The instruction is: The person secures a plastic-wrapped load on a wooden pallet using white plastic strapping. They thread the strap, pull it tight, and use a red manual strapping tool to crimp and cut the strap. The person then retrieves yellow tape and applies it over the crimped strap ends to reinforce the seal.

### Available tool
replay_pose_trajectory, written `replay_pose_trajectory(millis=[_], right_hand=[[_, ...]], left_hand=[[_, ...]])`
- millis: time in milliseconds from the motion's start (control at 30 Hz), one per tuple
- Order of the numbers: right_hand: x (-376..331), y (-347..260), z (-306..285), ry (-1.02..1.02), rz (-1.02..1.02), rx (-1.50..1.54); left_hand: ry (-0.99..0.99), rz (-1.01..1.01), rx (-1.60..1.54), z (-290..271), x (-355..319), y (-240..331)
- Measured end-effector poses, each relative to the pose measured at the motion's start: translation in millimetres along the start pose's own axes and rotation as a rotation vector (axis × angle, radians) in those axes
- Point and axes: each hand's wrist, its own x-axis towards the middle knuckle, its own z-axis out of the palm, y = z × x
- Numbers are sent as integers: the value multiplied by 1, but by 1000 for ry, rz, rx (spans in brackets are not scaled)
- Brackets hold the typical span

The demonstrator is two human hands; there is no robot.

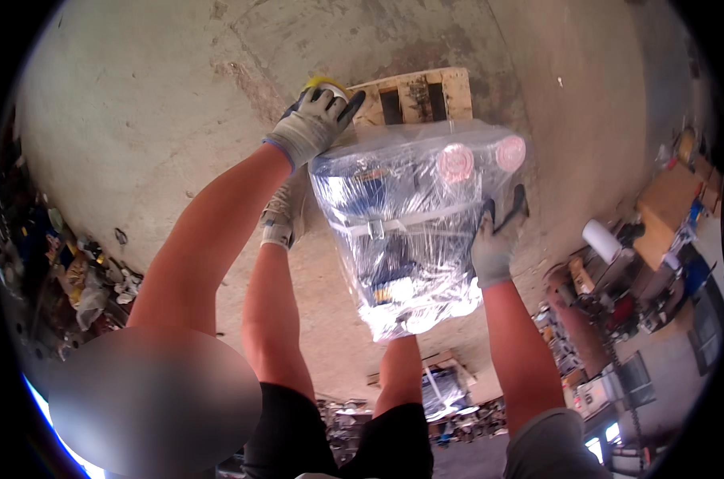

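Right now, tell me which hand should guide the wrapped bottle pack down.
Right, probably. The right hand has its grip midway along the wrapped bottle pack by the strap; the left hand holds only the far corner, near the wooden pallet.

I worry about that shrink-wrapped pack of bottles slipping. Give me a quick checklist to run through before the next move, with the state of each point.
1. Left hand on the pack of bottles: ok, its glove rests on the top left corner.
2. Right hand supporting: ok, it grips the right side.
3. Gloves on both hands: ok.
4. Plastic wrap intact: cannot tell, glare hides much of it.
5. Strap across the pack: ok, it lies flat and unbroken.
6. Wooden pallet beyond the pack free: cannot tell, mostly hidden.
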Motion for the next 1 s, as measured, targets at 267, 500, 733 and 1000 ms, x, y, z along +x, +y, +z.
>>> replay_pose_trajectory(millis=[267, 500, 733, 1000], right_hand=[[214, -147, 166, -459, -889, -307], [235, -148, 207, -1218, 61, 118], [223, -127, 242, -839, -952, -305], [254, -139, 203, -919, -496, 71]], left_hand=[[362, 94, -213, 18, 12, -10], [474, 90, -264, 51, 0, -12], [649, 37, -460, 71, -5, -10], [592, -463, -619, 68, 11, 4]])
